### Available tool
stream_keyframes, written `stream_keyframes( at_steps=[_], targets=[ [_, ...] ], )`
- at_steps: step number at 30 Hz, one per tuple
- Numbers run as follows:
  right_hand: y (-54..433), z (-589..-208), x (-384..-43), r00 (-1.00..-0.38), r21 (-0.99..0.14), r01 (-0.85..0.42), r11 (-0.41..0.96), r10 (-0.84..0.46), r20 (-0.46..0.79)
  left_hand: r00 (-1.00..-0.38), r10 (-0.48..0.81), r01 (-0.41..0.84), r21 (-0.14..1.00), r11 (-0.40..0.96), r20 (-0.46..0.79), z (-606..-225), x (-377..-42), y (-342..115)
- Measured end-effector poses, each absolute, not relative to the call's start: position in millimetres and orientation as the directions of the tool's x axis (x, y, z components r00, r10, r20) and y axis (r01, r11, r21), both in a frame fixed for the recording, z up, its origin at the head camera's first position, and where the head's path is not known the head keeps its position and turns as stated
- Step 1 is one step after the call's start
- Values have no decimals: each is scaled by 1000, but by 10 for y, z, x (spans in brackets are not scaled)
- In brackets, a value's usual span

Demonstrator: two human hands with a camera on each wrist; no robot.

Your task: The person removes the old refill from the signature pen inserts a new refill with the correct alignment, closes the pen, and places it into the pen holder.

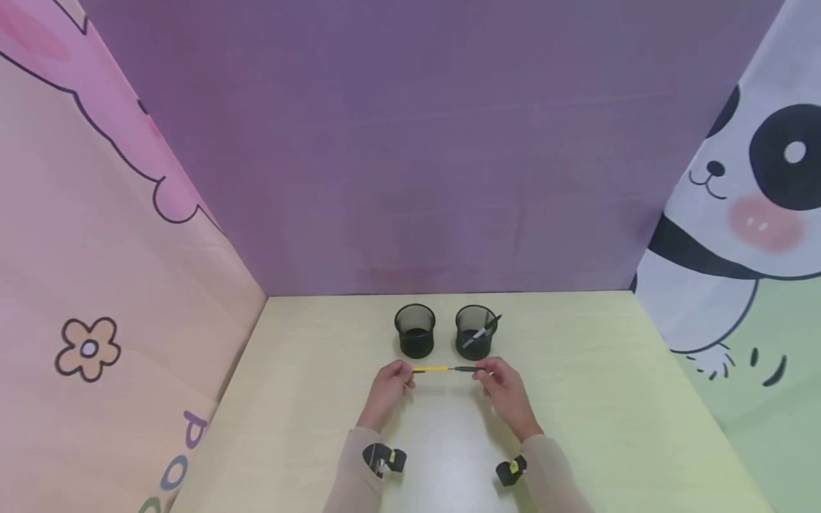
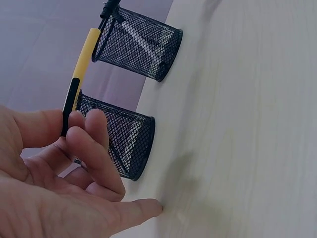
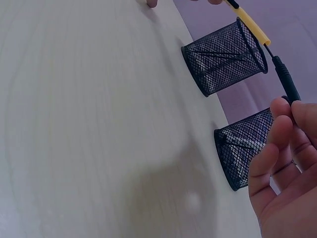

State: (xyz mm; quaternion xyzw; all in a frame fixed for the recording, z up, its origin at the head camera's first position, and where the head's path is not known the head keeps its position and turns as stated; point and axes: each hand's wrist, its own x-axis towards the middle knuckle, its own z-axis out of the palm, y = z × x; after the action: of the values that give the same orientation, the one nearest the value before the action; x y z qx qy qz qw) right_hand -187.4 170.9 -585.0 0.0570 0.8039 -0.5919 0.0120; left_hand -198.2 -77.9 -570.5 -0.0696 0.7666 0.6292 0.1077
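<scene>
My left hand pinches the black-clipped end of a yellow pen barrel between thumb and fingertips. Across from it, my right hand holds a black ribbed pen grip by its far end. A thin dark rod bridges the short gap between grip and barrel, its one end right at the barrel's mouth. Both pen parts lie in one line, held above the table just in front of two black mesh cups. The end of the grip is hidden by my right fingers.
The left mesh cup and the right mesh cup stand upright near the back of the pale wooden table. A black-and-white pen leans in the right one. A purple backdrop rises behind, with printed cloth on both sides.
</scene>
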Motion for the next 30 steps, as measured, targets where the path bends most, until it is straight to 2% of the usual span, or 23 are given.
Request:
stream_keyframes(
  at_steps=[30],
  targets=[
    [1891, -5849, -1894, -992, -955, 106, 278, 97, -82, -970, 30, -224, 935, 277, -241, -5604, -1907, -898]
  ],
)
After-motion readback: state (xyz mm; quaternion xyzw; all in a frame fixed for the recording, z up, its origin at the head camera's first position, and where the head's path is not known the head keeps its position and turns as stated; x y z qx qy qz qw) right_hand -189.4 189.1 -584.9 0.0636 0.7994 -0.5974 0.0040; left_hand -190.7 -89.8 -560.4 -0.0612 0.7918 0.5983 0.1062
